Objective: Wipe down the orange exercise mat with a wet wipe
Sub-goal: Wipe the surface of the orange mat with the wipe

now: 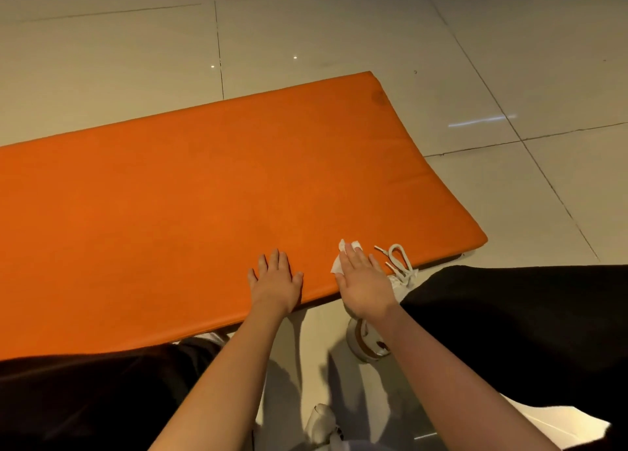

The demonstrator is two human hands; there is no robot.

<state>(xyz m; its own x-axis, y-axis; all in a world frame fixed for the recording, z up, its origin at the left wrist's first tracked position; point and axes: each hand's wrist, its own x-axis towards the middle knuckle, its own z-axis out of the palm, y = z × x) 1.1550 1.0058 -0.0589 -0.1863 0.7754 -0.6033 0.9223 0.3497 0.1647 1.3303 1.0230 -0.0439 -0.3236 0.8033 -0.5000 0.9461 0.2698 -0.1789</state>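
The orange exercise mat [210,192] lies flat on the tiled floor and runs from the left edge to the right of the middle. My left hand [277,280] rests flat on the mat near its front edge, fingers straight and spread. Just to its right, my right hand [365,285] presses a white wet wipe [338,263] onto the mat with straight fingers. Most of the wipe is hidden under the palm; white bits show at the fingertips and at the hand's left side.
A white shoe with a loose lace [399,263] sits at the mat's front right edge. My legs in dark trousers [509,331] flank both arms. Light floor tiles [509,76] surround the mat. Another white shoe [321,423] shows at the bottom.
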